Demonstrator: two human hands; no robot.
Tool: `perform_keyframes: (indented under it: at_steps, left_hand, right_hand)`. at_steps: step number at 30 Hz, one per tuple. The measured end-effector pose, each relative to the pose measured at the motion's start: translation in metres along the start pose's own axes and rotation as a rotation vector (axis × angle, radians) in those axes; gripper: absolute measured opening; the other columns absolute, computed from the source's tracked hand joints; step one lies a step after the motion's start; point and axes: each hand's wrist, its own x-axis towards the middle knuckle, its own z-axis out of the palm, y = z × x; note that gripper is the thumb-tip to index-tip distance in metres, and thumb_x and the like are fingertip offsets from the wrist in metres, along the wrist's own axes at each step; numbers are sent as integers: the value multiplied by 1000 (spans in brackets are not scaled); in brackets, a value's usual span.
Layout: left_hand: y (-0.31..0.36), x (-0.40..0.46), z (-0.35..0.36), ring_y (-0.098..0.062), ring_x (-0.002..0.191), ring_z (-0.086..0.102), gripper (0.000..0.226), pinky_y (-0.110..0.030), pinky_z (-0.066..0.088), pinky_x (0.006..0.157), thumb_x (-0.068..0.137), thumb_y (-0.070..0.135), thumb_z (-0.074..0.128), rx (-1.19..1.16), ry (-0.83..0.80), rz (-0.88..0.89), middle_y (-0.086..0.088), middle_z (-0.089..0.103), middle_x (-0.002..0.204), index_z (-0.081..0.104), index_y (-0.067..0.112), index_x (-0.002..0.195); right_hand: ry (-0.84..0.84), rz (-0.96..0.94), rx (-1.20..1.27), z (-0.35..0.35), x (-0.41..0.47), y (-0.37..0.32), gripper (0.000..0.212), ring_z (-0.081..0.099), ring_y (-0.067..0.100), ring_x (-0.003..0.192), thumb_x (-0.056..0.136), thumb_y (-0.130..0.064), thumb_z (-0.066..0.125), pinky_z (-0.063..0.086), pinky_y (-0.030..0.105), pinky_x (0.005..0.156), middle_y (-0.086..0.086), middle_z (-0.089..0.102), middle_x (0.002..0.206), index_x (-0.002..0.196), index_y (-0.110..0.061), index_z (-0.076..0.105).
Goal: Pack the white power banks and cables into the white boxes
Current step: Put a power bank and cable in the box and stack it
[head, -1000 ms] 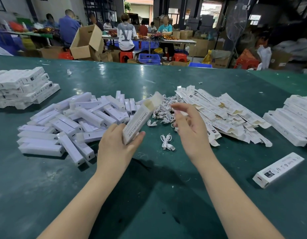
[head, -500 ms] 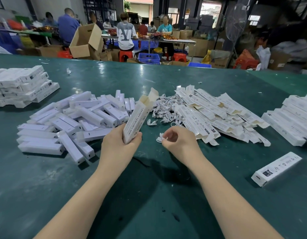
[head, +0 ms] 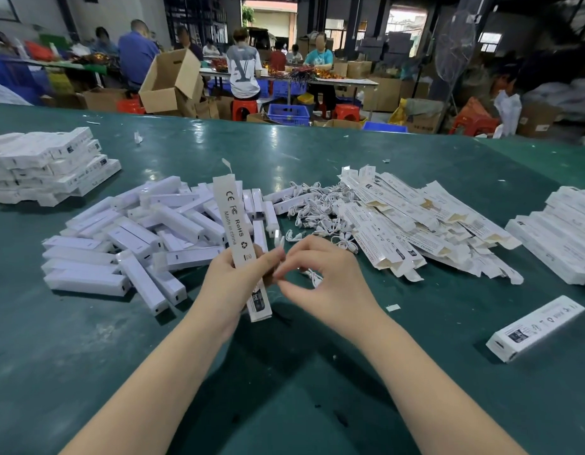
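Spreading across the green table (head: 87, 372) are a heap of white power banks (head: 146, 238) on the left, flattened white boxes (head: 415, 224) on the right, and a tangle of white cables (head: 317, 208) between them, with packed boxes (head: 44, 165) stacked at far left. Above the near edge of the heaps the left hand (head: 233, 284) grips one long box (head: 237, 231) upright, its top flap open. Just beside it, the right hand (head: 320, 284) seems to pinch a small coiled cable (head: 312, 275) in curled fingertips, though blur hides the detail.
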Motion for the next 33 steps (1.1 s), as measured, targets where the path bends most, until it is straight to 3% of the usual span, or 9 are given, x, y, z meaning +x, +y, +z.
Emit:
perform_keyframes:
  at_steps: [2,5,8,12,15,18,21,26,33]
  left_hand:
    - [0,0,-1,-11,61,60,19,-19,50,55,81,14,75,17,-2,2,-4,62,66,58,10,73]
    - [0,0,-1,-19,76,68,12,-28,55,64,84,10,71,26,-48,-8,-13,70,82,60,6,83]
    - [-1,0,-1,-23,85,72,6,-32,57,71,86,6,69,35,-120,-37,-15,74,90,65,8,82]
    - [0,0,-2,-18,75,69,15,-26,53,65,84,8,70,47,-169,-60,-14,72,82,64,-1,95]
    - [2,-1,-2,-16,71,68,15,-21,54,60,84,8,70,-12,-157,-92,-12,71,79,61,-1,93]
    - [3,1,-4,-15,67,66,14,-22,56,61,80,6,72,-104,-147,-156,-8,67,71,58,6,78]
    - [4,1,-5,-13,60,66,20,-23,56,58,66,10,75,-203,-158,-215,-9,67,70,57,5,75]
    - [3,2,-5,-16,64,70,21,-26,58,63,62,9,76,-300,-180,-252,-12,71,76,60,4,75]
    - [10,-1,0,-20,76,74,26,-25,58,63,68,12,71,-415,-204,-246,-16,74,90,68,-1,89]
  right_hand:
    - [-9,-11,-34,1,0,0,23,59,8,90,72,-3,77,49,24,81,-5,61,95,91,-14,73]
    - [-83,28,-38,0,0,0,60,49,6,120,72,-14,78,44,26,102,-8,49,129,128,-22,59]
    - [-167,83,-42,-3,1,2,69,40,3,133,72,-18,82,35,26,112,-7,44,143,136,-22,55]
    - [-116,131,-23,-7,1,1,49,56,2,111,69,-11,85,48,22,99,-5,54,124,116,-17,70]
    - [-71,103,31,-9,2,1,44,61,4,101,68,-8,87,51,13,89,-5,59,113,109,-13,73]
    - [-33,120,93,-12,4,0,41,66,9,97,69,-8,87,55,20,88,-4,62,108,107,-14,74]
    - [-10,154,169,-12,3,-2,44,70,9,92,71,-2,85,57,24,86,-3,63,104,111,-14,72]
    - [11,163,185,-12,3,-3,38,70,4,89,74,5,79,57,18,78,-10,62,101,106,-13,73]
    - [188,144,179,-11,4,-5,33,69,5,87,79,-2,79,56,17,76,-3,63,99,106,-20,73]
